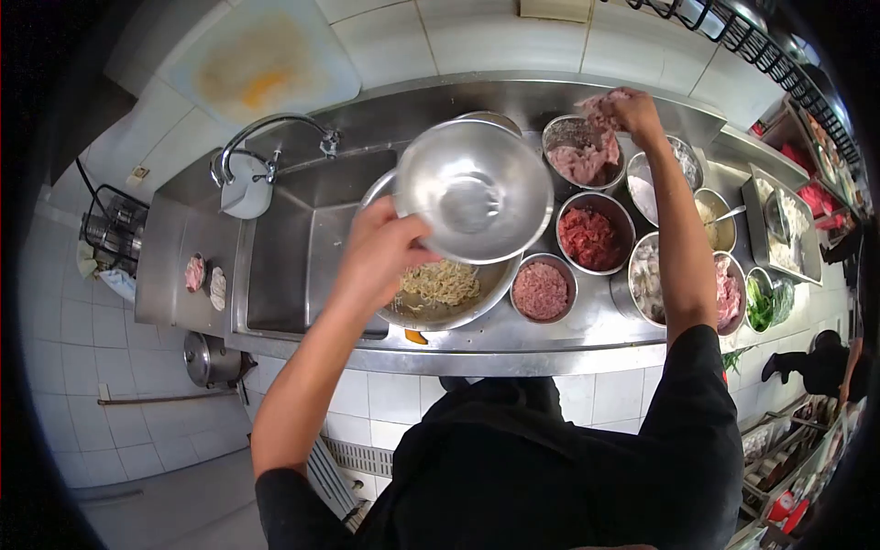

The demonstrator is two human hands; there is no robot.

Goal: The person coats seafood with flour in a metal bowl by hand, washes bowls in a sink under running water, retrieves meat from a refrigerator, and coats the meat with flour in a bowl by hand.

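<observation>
Head view: left hand (pixel 378 252) on a steel bowl (pixel 472 197), right hand (pixel 637 115) on pale mince (pixel 600 108).

Nearest, the left forearm (pixel 316 371) slants up and inward from a bent elbow, its fingers closed on the bowl's near-left rim, some of them hidden. That bowl is held up above a wide basin (pixel 496 286) of pale shredded strands (pixel 440 284). Right of the basin, on the metal counter (pixel 596 316), ground pink meat (pixel 541 291) sits in a small bowl, with red meat (pixel 587 238) in a larger one beyond. Farther out, the right arm (pixel 683 229) stretches nearly straight across the containers, wrist bent inward, fingers curled around the mince. The clump hangs over a pot (pixel 555 135) with similar meat inside. Behind is a tiled wall (pixel 495 37).
</observation>
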